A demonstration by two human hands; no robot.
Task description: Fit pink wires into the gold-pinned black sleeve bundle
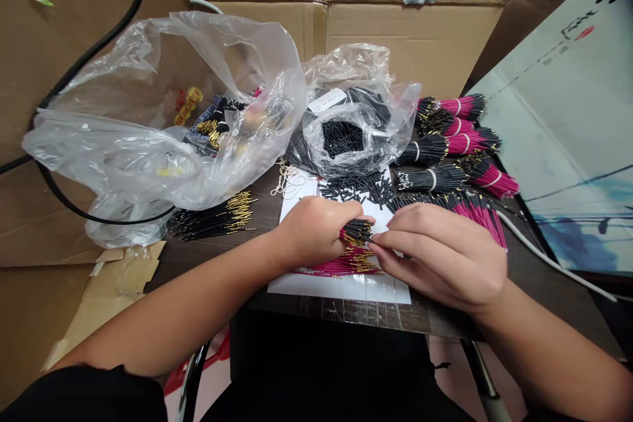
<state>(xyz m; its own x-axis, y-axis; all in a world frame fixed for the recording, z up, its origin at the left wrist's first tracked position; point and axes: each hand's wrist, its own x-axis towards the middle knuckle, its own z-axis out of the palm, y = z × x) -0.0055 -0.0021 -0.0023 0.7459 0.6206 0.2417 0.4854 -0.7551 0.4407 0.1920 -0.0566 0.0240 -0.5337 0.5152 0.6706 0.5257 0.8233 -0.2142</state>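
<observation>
Left hand (pixel 319 229): closed around bundle (pixel 355 231).
Right hand (pixel 448 254): pinching one dark tip (pixel 368 239) at bundle's end.
Bundle axis: running left to right, pointing toward right hand.

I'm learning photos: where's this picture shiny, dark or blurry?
Head view: pale glints on the big bag; head view: lap nearly solid black; head view: board fades dark and blurry at top right; head view: right hand fairly sharp.
</observation>
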